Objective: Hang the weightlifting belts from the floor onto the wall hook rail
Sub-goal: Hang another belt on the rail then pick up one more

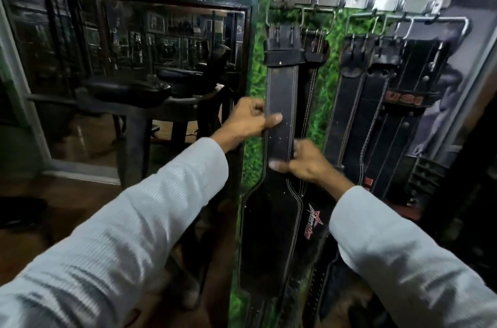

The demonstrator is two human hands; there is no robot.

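Note:
A steel hook rail (357,0) is fixed high on the green wall. Several black leather belts hang from its hooks by their buckles. The leftmost black belt (282,91) hangs from the far-left hook and widens lower down. My left hand (248,119) grips its left edge, thumb across the front. My right hand (304,163) pinches the same belt lower on its right side. Behind it hangs a second belt (313,220) with a red star logo. Further right hang more belts, one with a red label (403,100).
A large mirror (134,58) in a dark frame stands left of the belts, reflecting gym benches and machines. A dark pillar edge (242,139) runs beside the leftmost belt. Brown floor (67,206) shows at lower left. A poster panel (457,99) borders the rail on the right.

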